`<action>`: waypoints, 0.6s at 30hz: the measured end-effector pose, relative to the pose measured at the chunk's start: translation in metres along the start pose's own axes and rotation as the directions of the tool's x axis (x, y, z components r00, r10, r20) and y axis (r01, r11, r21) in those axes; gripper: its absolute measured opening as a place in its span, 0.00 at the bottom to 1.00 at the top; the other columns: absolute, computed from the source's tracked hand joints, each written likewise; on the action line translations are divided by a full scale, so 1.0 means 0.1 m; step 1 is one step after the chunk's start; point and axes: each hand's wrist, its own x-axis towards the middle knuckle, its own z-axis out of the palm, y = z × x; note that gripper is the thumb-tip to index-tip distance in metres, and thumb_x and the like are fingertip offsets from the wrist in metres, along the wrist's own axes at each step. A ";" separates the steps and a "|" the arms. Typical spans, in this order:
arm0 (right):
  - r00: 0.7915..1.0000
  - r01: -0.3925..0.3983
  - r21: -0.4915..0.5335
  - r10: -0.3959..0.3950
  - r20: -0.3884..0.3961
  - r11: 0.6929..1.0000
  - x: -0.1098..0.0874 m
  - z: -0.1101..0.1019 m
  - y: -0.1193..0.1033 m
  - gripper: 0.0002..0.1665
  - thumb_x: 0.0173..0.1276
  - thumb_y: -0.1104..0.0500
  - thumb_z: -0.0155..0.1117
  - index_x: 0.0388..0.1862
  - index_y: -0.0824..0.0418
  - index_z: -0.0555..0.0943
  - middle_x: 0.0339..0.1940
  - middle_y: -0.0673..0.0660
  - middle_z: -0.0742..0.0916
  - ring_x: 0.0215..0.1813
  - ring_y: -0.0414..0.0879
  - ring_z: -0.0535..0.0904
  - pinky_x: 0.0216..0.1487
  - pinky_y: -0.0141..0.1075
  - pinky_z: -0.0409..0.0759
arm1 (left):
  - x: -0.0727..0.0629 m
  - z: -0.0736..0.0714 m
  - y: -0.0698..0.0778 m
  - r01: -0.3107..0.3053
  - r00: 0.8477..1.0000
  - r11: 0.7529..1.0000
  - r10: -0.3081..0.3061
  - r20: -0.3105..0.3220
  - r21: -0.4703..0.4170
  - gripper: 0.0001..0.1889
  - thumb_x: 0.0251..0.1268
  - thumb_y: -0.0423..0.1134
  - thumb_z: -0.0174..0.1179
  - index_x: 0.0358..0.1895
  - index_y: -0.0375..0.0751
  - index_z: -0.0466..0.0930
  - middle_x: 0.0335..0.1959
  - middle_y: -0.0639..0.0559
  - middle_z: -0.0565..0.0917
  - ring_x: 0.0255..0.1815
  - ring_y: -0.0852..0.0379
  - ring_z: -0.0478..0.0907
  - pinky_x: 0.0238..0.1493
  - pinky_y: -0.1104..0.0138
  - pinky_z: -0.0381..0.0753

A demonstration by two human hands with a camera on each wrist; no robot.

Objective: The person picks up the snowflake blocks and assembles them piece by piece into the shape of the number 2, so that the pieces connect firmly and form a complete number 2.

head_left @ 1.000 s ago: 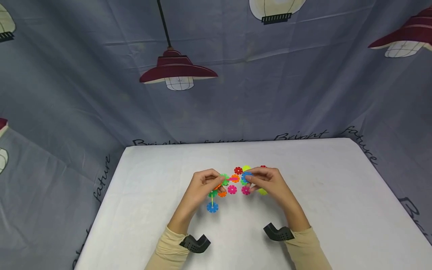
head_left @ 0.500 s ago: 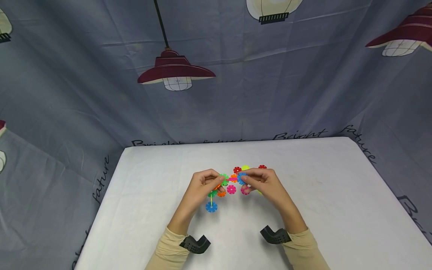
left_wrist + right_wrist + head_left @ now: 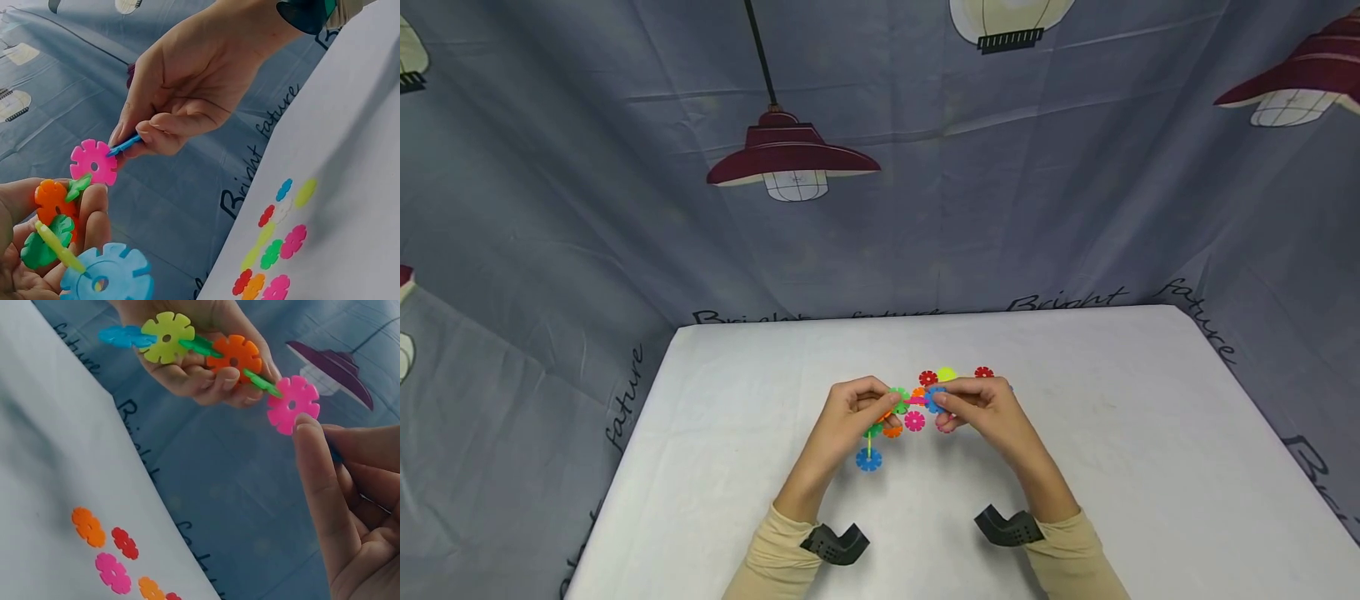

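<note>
My left hand (image 3: 855, 410) pinches a chain of notched plastic snowflake discs, slotted edge to edge above the table. Its hanging end is a blue disc (image 3: 868, 459), joined to a yellow disc (image 3: 175, 331), a green one, an orange disc (image 3: 248, 353), another green one (image 3: 262, 383) and a pink disc (image 3: 305, 390) at the free end. Between thumb and fingers my right hand (image 3: 981, 404) holds a separate blue disc (image 3: 127, 145). Its edge meets the pink disc's rim; how deep the slots engage I cannot tell. My right fingers partly cover this blue disc.
Several loose discs lie flat on the white table (image 3: 1120, 417) under and behind my hands, among them a pink disc (image 3: 914, 421), a red disc (image 3: 928, 378) and a yellow disc (image 3: 946, 374). Grey printed cloth (image 3: 880, 258) hangs behind the table's far edge.
My right hand has moved left toward my left hand, bringing the blue disc against the pink end of the chain. My left hand has stayed nearly still.
</note>
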 end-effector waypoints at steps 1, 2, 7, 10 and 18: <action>1.000 0.007 0.003 -0.007 -0.001 1.000 0.00 0.00 0.00 0.12 0.72 0.63 0.69 0.47 0.72 0.87 0.32 0.57 0.91 0.30 0.45 0.90 0.39 0.41 0.90 | 0.00 0.00 0.00 0.002 1.000 1.000 -0.002 -0.002 0.002 0.11 0.74 0.38 0.64 0.40 0.30 0.84 0.34 0.33 0.87 0.29 0.60 0.86 0.42 0.67 0.88; 1.000 0.010 0.006 -0.010 -0.005 1.000 0.00 0.01 0.00 0.12 0.72 0.63 0.69 0.47 0.72 0.87 0.32 0.55 0.91 0.30 0.45 0.90 0.38 0.41 0.90 | 0.00 0.01 0.00 0.004 1.000 1.000 -0.004 -0.005 0.002 0.11 0.74 0.38 0.64 0.40 0.30 0.84 0.34 0.34 0.87 0.29 0.60 0.86 0.42 0.67 0.88; 1.000 -0.003 0.003 0.003 -0.023 1.000 0.01 0.04 0.01 0.12 0.71 0.64 0.69 0.47 0.74 0.87 0.33 0.58 0.91 0.29 0.45 0.90 0.37 0.40 0.90 | 0.00 0.02 -0.01 0.013 1.000 1.000 -0.012 -0.019 0.007 0.11 0.74 0.37 0.64 0.40 0.29 0.83 0.34 0.36 0.88 0.29 0.61 0.86 0.41 0.68 0.87; 1.000 -0.011 0.000 0.011 -0.027 1.000 0.02 0.05 0.03 0.13 0.72 0.64 0.68 0.48 0.74 0.87 0.33 0.59 0.92 0.29 0.44 0.91 0.37 0.39 0.90 | 0.00 0.04 -0.01 0.012 1.000 1.000 -0.012 -0.019 0.003 0.11 0.74 0.37 0.63 0.40 0.28 0.83 0.37 0.25 0.86 0.29 0.61 0.86 0.41 0.68 0.87; 0.999 -0.036 0.019 0.037 -0.031 0.999 0.02 0.03 0.05 0.16 0.73 0.61 0.68 0.52 0.72 0.86 0.32 0.56 0.91 0.30 0.47 0.90 0.38 0.40 0.90 | 0.01 0.03 0.00 0.027 1.000 1.000 -0.027 0.000 0.008 0.12 0.75 0.39 0.63 0.40 0.29 0.82 0.34 0.33 0.88 0.29 0.61 0.87 0.42 0.66 0.88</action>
